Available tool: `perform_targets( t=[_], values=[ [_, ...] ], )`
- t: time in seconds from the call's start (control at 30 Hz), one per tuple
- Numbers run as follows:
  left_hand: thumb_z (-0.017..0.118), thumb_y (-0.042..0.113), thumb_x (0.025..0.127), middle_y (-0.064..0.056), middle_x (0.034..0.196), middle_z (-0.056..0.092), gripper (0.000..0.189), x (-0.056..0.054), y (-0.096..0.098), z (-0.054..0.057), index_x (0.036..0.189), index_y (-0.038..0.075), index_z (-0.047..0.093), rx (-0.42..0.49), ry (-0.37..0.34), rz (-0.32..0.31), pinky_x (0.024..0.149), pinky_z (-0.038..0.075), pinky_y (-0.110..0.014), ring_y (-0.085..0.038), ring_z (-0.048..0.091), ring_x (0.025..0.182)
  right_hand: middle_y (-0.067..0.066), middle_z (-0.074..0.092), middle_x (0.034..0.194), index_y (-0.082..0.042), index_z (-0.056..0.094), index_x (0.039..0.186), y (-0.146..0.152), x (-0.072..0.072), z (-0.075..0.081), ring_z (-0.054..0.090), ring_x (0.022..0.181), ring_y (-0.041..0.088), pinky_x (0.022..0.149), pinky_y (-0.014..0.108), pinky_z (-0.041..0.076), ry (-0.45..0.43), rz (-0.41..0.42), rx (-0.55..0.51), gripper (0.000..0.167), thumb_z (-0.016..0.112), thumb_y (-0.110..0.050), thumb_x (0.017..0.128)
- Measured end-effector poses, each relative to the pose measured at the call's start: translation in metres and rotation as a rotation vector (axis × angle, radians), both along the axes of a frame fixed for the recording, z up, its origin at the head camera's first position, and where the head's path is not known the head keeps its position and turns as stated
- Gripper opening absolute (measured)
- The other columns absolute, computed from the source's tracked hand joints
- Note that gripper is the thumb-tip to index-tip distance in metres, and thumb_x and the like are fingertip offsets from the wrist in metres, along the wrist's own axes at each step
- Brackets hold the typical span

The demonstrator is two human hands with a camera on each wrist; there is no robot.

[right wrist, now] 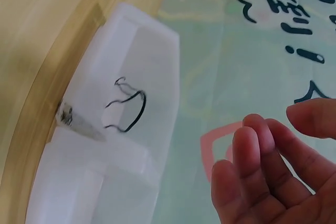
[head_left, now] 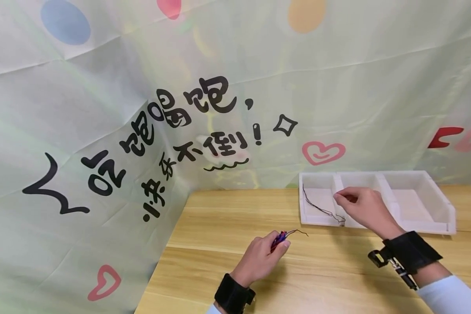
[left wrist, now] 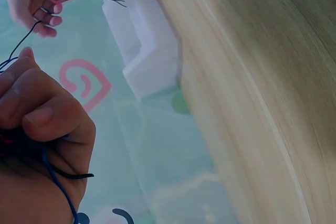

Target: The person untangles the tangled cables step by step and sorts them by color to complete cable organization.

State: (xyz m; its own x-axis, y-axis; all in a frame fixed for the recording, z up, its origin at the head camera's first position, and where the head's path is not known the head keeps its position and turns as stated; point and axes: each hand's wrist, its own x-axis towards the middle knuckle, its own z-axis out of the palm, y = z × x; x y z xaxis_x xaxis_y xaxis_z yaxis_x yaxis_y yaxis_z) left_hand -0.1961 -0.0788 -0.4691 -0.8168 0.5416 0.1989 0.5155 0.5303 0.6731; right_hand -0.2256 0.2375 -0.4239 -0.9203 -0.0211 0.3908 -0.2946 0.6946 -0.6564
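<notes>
My left hand (head_left: 261,257) grips a small bundle of thin red, blue and black wires (head_left: 281,237) above the table; a few ends stick out past the fingers. In the left wrist view, a blue wire (left wrist: 56,177) trails from under the curled fingers. My right hand (head_left: 366,207) hovers over the middle of a white tray (head_left: 322,221). Its fingers are loosely bent in the right wrist view, the thumb apart from them, with nothing seen between. A black wire (right wrist: 143,109) lies in the tray's left compartment.
The tray has three compartments and stands at the back right of the wooden table (head_left: 220,218), against a printed cloth (head_left: 235,52). That cloth also closes off the left side. Black bands (head_left: 412,253) with small devices are strapped round both wrists.
</notes>
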Motion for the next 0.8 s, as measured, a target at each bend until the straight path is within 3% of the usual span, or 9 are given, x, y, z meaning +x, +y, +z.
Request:
perform_targets(
  t=[0.57, 0.8],
  values=[
    [0.048, 0.053, 0.104, 0.011, 0.066, 0.041, 0.032, 0.001, 0.007, 0.003, 0.094, 0.023, 0.053, 0.0, 0.01, 0.016, 0.047, 0.03, -0.022, -0.004, 0.036, 0.052, -0.006, 0.072, 0.086, -0.013, 0.078, 0.098, -0.035, 0.025, 0.009, 0.062, 0.072, 0.008, 0.058, 0.027, 0.049, 0.071, 0.131, -0.009, 0.009, 0.072, -0.019, 0.095],
    [0.05, 0.056, 0.102, 0.01, 0.066, 0.041, 0.035, 0.001, 0.008, 0.004, 0.09, 0.023, 0.051, 0.009, 0.004, 0.017, 0.048, 0.03, -0.022, -0.004, 0.036, 0.052, -0.006, 0.071, 0.086, -0.013, 0.078, 0.099, -0.045, 0.033, 0.008, 0.062, 0.07, 0.006, 0.058, 0.027, 0.05, 0.038, 0.179, -0.017, 0.009, 0.072, -0.019, 0.096]
  ],
)
